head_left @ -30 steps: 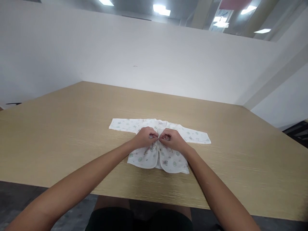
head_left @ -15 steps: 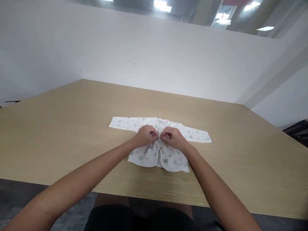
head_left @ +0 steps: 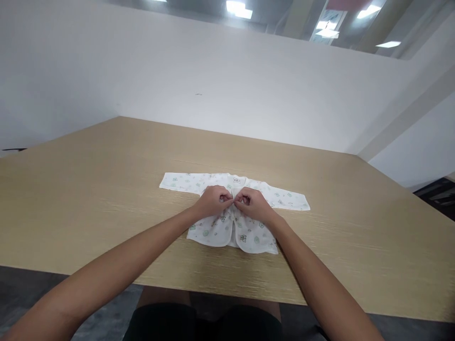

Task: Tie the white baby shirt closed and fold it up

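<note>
A small white baby jacket [head_left: 254,234] with green and dark animal prints lies face up on the table, its sleeves spread to both sides. Its neckline points away from me and its rounded front hems face me, parted at the bottom. My left hand [head_left: 213,201] pinches the left front edge at mid chest. Opposite it, my right hand [head_left: 253,203] pinches the right front edge, fingertips almost touching those of the left. Whatever fastener lies between the fingertips is hidden.
The wooden table [head_left: 106,166] reaches back to a white wall [head_left: 227,85] with glass above it. A dark slatted object [head_left: 437,195] stands beyond the right edge. My legs are below the near edge.
Both hands keep their pinch on the front edges, the fingertips perhaps slightly closer together. The whole view has shifted a little; the jacket lies as before.
</note>
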Demonstrator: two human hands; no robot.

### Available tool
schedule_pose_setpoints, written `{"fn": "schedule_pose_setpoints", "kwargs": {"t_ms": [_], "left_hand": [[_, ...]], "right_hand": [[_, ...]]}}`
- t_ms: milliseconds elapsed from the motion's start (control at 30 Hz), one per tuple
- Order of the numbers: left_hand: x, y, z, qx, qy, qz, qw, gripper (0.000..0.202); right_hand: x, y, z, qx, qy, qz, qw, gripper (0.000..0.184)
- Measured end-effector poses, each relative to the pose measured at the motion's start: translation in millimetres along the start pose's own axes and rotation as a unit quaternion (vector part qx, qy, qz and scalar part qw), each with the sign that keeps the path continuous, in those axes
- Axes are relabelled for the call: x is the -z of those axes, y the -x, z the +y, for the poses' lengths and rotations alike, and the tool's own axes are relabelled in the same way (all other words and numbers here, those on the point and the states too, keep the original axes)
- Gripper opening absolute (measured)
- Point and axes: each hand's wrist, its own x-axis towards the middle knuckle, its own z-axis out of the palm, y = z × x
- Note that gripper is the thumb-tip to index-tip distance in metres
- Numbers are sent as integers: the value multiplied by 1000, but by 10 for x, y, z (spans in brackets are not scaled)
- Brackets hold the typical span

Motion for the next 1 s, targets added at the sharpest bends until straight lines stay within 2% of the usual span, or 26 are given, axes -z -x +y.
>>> {"fn": "schedule_pose_setpoints", "kwargs": {"t_ms": [167, 333, 433, 533, 633, 800, 900, 1000], "left_hand": [[-21, 9, -3, 6, -52, 14, 999, 14], [-2, 27, 80, 27, -94, -5, 995, 14], [0, 55, 130, 15, -158, -10, 987, 13], [-12, 86, 139, -15, -231, 5, 973, 16], [-21, 105, 116, -20, -288, 10, 957, 27], [22, 117, 124, -14, -356, 23, 934, 31], [78, 134, 189, -21, -347, 46, 936, 27], [112, 160, 263, -35, -294, 49, 954, 20]], "right_hand": [[10, -4, -128, -50, 30, -1, 998, 7], [57, -20, -225, -151, -56, -43, 986, 15], [51, -32, -229, -167, -22, -38, 985, 17], [24, -33, -147, -112, 39, 12, 993, 14], [9, 0, -11, -23, 20, 36, 999, 13], [1, 107, 73, 68, 42, 90, 993, 13], [-13, 147, 37, 94, 54, 76, 991, 20], [-26, 149, 23, 107, 85, 38, 990, 25]]}}
